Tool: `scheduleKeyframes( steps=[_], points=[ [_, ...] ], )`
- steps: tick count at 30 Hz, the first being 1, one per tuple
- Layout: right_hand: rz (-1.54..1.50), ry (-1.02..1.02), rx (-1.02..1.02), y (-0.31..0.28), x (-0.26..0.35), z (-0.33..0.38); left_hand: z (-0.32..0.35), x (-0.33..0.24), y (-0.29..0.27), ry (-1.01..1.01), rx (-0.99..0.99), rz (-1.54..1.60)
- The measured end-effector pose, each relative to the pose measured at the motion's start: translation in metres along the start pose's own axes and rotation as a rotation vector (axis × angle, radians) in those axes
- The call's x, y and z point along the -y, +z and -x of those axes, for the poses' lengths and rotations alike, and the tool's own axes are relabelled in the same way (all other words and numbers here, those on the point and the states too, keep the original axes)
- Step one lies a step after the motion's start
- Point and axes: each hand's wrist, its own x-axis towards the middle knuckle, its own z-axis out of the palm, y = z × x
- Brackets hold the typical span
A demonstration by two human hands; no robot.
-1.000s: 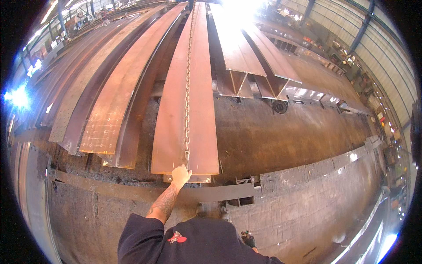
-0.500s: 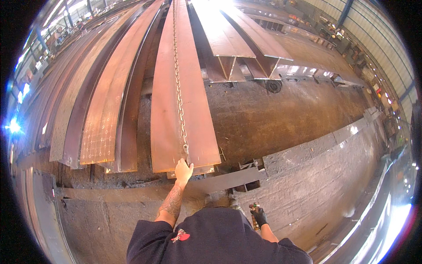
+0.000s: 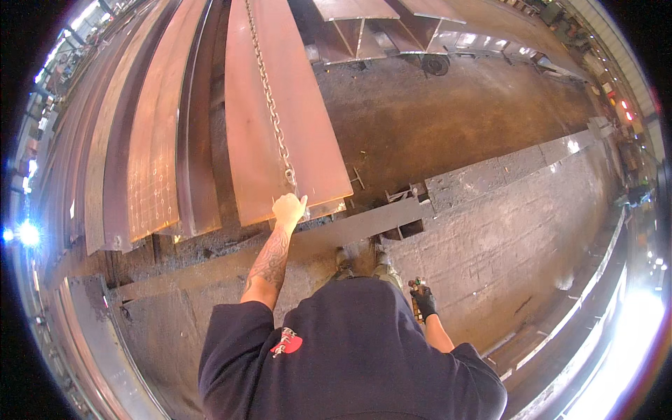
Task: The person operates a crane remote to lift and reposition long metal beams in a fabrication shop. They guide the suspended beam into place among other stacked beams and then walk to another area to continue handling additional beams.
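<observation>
My left hand (image 3: 288, 208) reaches forward to the near end of a long rust-brown steel beam (image 3: 276, 119) and grips the lower end of a grey chain (image 3: 269, 98) that runs along the beam's top. My right hand (image 3: 423, 301), in a black glove, hangs by my side and holds a small dark tool (image 3: 418, 288) with an orange tip. My dark sleeves and torso fill the lower middle of the view, and my boots (image 3: 360, 260) stand on a grey steel rail.
More long rusty beams (image 3: 150, 140) lie side by side to the left. A grey steel rail (image 3: 350, 227) crosses under the beam ends. Upturned beams on a wheeled trolley (image 3: 434, 59) sit far back. A grey concrete floor strip (image 3: 504, 231) lies to the right.
The view has tilted down and closer. My left hand stays on the chain's end. My gloved right hand with the tool has come into view at my side.
</observation>
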Motion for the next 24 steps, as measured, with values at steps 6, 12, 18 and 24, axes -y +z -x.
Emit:
scheduleKeyframes(
  steps=[6,12,18,24],
  points=[
    [0.142,-0.084,-0.067,0.008,-0.02,0.007,0.002,-0.005,0.005,-0.016,-0.051,0.005],
    [0.056,-0.043,-0.005,0.018,-0.046,-0.016,0.006,-0.012,0.015,-0.121,-0.124,0.056],
    [0.139,-0.098,-0.042,0.017,-0.043,-0.009,0.006,-0.009,0.02,-0.139,-0.134,0.111],
    [-0.027,-0.186,-0.004,0.026,-0.092,-0.023,0.009,-0.01,0.026,-0.162,-0.238,0.135]
  ],
)
